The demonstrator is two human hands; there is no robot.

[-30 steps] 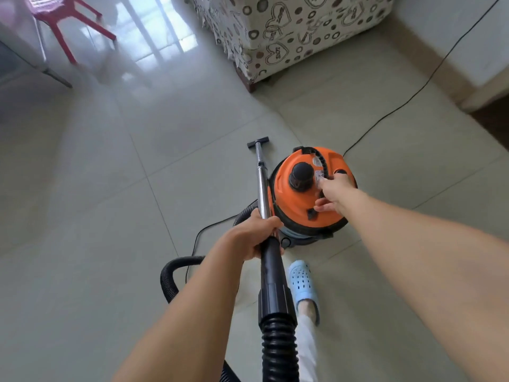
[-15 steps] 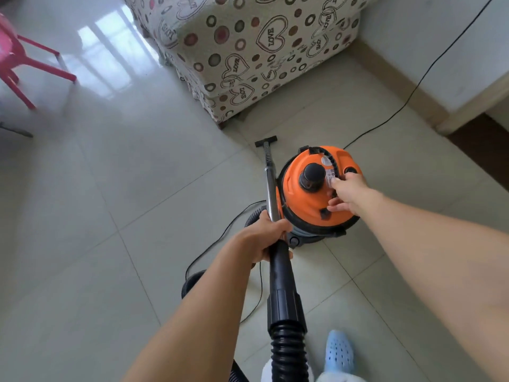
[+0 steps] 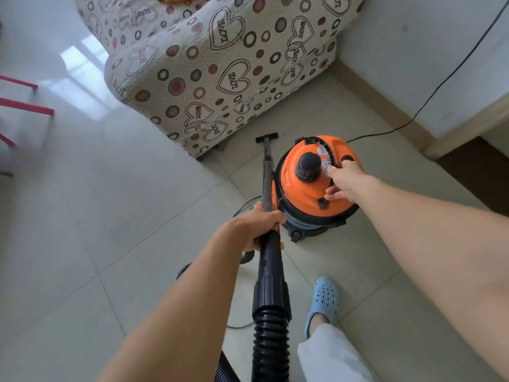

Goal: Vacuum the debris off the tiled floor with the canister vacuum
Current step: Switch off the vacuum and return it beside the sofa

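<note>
The orange canister vacuum (image 3: 305,188) stands on the pale tiled floor (image 3: 110,216), just right of centre. My right hand (image 3: 344,181) grips the black handle on its lid. My left hand (image 3: 257,223) grips the metal wand (image 3: 266,175) where it joins the black hose (image 3: 270,326). The wand runs forward to a small black nozzle (image 3: 266,138) resting on the floor by the sofa corner. I cannot make out any debris on the tiles.
A sofa with a heart-and-circle cover (image 3: 220,64) stands right ahead of the nozzle. The black power cord (image 3: 429,100) runs from the canister up the right wall. Pink chair legs (image 3: 27,106) are at the left. My foot in a blue clog (image 3: 323,301) is behind the canister.
I have stepped forward with the canister and wand, so the sofa is now much closer and the nozzle lies near its corner. Both hands keep their grips.
</note>
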